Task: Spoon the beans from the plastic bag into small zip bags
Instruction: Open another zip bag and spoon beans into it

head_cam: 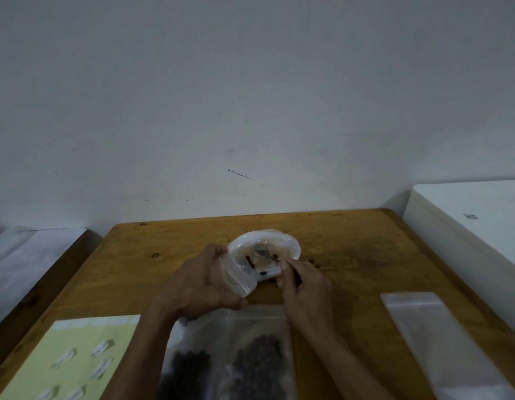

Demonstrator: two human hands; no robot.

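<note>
At the far left of the wooden table (pixel 129 272) lies a yellow-green sheet (pixel 77 359) with small white packets on it; I leave it alone.

My left hand (pixel 201 281) holds a small zip bag (pixel 242 277). The fingers are curled round its near side and pinch the plastic, keeping the mouth open and turned toward the right. A few dark beans already show inside it.

Just beyond the zip bag, touching or nearly touching it, sits the plastic bag (pixel 265 243), its rim rolled open in a ring, with a few beans (pixel 250 259) visible in it.

My right hand (pixel 302 287) is at the near right edge of that ring. The fingers are drawn narrow round something thin, probably the spoon; the tool itself is too blurred to confirm. Loose beans lie on the table beside this hand.

Procedure, as I judge it: keep the zip bag's mouth wide and low, bring the load fully over it before tipping, and tip slowly to avoid further spills.

Near my forearms lies a larger clear bag (pixel 230 356) holding dark beans. At the right lies a flat stack of clear sleeves (pixel 435 339).
</note>
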